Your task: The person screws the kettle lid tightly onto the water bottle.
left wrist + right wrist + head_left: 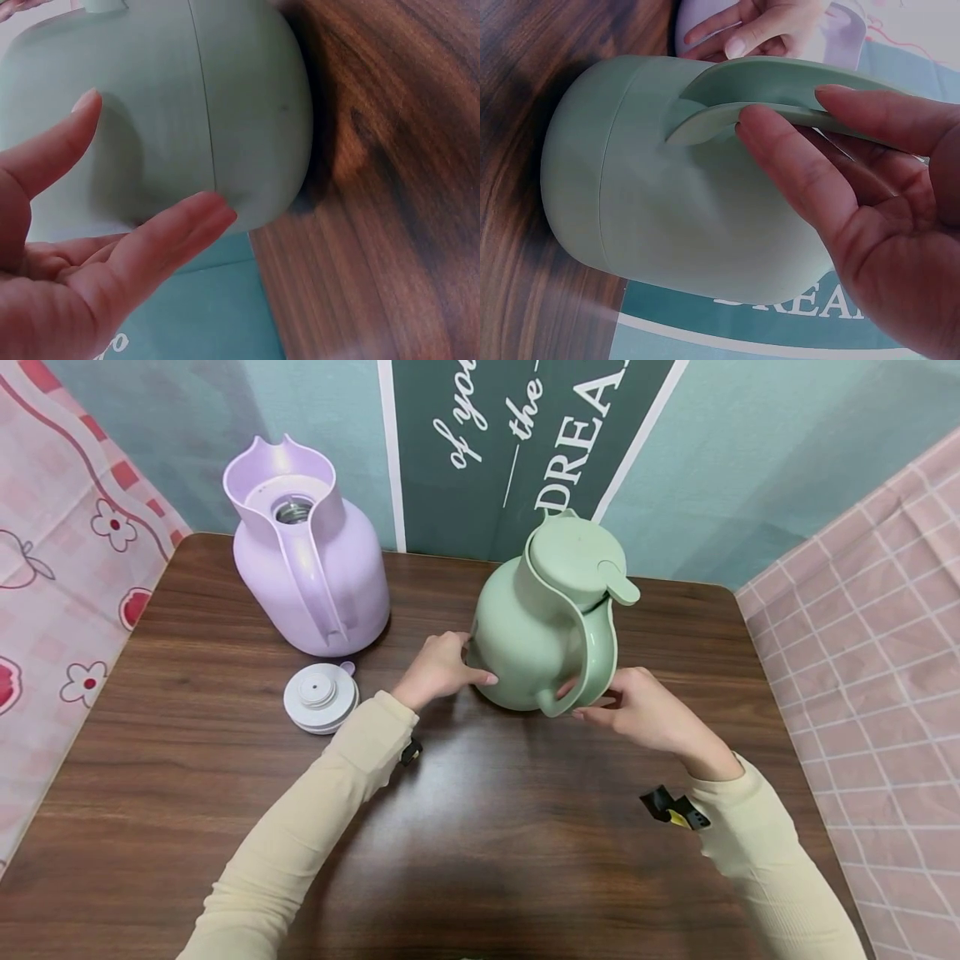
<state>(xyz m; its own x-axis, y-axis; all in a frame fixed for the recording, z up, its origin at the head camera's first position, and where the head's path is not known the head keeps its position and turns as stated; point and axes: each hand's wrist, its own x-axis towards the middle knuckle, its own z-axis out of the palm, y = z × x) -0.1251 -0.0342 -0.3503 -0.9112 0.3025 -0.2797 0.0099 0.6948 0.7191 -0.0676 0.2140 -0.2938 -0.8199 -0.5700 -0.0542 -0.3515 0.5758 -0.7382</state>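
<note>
A green thermos jug (517, 627) with its lid (581, 556) on stands towards the back of the table, its handle (598, 652) turned to the front right. My left hand (442, 670) is at the lower left side of its body, thumb and fingers spread. In the left wrist view, those fingers (161, 240) lie fairly straight along the green surface. At the handle is my right hand (648, 710). The right wrist view has its thumb on one side of the handle (780, 112) and fingers on the other, some hidden behind it.
Left of the green jug stands a lilac thermos jug (348, 560) with its mouth uncovered. In front of it a white and lilac lid (321, 697) lies underside up on the wooden table (487, 835). Cloth-covered walls (862, 635) border the table at the back and sides.
</note>
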